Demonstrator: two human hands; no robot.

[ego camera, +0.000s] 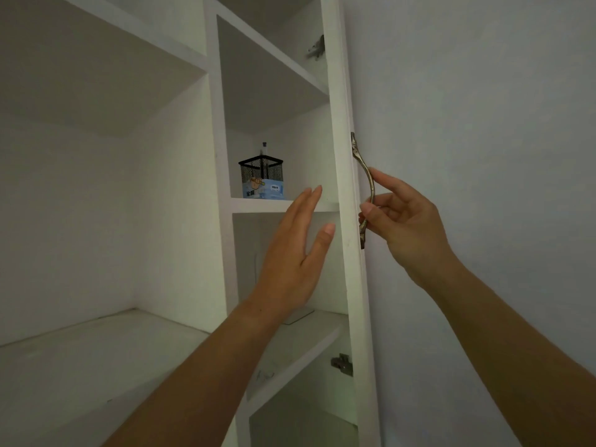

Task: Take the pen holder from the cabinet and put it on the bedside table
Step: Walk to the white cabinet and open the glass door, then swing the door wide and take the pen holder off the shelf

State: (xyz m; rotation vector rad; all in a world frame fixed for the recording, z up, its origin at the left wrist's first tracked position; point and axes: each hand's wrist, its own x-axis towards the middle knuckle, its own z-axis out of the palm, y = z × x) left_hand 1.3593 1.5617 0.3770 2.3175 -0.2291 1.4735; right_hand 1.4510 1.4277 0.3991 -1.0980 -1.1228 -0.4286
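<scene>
While my right hand [400, 217] holds the door handle [362, 164], my left hand [296, 250] is flat and holds nothing.
The pen holder [261, 179] sits on a cabinet [222, 140] shelf, left of that hand.

The left hand [292, 253] and right hand [408, 227] have bare forearms [200, 366] and short fingernails [329, 228].

You stood in a home: a white built-in cabinet [220, 150] with plain shelves [96, 350], its right door [350, 272] bearing a metal handle [363, 171].
</scene>
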